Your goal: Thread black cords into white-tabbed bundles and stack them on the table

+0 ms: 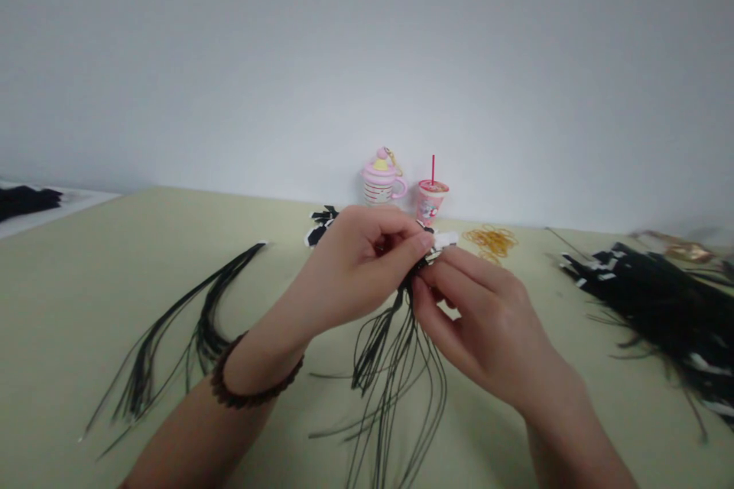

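My left hand (pixel 358 263) and my right hand (pixel 482 321) meet above the middle of the pale green table (pixel 115 275). Both pinch the top end of a bundle of thin black cords (pixel 395 367), whose white tags (pixel 446 239) stick out between my fingertips. The cords hang down and fan out onto the table toward me. A dark beaded bracelet (pixel 252 390) circles my left wrist.
A loose bunch of black cords (pixel 183 328) lies at the left. A big pile of tagged black cords (pixel 659 298) fills the right. Yellow rubber bands (pixel 492 241), a pink cup-shaped trinket (pixel 381 179) and a small red drink trinket (pixel 430 200) sit by the white wall.
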The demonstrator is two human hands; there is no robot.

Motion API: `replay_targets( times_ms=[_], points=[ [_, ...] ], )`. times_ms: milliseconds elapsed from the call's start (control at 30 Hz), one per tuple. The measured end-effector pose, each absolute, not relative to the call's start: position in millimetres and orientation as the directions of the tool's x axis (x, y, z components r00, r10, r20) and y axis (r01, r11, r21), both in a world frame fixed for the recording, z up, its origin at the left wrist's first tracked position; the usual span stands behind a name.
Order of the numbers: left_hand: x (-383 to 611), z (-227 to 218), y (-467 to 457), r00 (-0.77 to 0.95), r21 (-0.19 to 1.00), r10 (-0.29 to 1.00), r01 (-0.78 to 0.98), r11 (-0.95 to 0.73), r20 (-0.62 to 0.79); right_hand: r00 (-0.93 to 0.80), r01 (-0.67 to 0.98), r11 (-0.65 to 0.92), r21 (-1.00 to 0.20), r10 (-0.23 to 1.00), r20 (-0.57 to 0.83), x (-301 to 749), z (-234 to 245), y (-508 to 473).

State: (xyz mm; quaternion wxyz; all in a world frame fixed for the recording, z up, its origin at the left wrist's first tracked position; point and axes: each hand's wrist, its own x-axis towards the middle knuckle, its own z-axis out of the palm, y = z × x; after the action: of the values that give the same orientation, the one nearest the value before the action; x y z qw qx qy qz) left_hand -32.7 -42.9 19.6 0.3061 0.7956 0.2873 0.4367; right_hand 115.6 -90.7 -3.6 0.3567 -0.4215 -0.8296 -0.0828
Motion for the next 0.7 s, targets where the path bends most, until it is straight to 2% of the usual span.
replay_targets(
  times_ms=[167,400,467,533,633,700],
  points=[
    [-31,18,-38,0.458,0.803,0.76,0.147,-0.577,0.462,-0.4,0.811,0.581,-0.066,0.634,0.662,116,-6,-87],
    [-29,16,-32,0.421,0.855,0.821,0.17,-0.49,0.386,-0.342,0.834,0.544,-0.089,0.636,0.692,124,-3,-90],
    [-31,16,-29,0.404,0.886,0.849,0.164,-0.434,0.341,-0.312,0.822,0.538,-0.185,0.698,0.645,128,0,-93],
    [-33,16,-25,0.384,0.924,0.876,0.123,-0.362,0.292,-0.284,0.754,0.546,-0.367,0.773,0.567,133,5,-98],
    [-38,15,-15,0.368,0.97,0.903,0.01,-0.244,0.223,-0.274,0.507,0.572,-0.645,0.816,0.508,150,14,-108],
    [-40,14,-9,0.384,0.983,0.904,-0.063,-0.175,0.186,-0.24,0.372,0.618,-0.693,0.785,0.571,170,20,-113]
  ],
)
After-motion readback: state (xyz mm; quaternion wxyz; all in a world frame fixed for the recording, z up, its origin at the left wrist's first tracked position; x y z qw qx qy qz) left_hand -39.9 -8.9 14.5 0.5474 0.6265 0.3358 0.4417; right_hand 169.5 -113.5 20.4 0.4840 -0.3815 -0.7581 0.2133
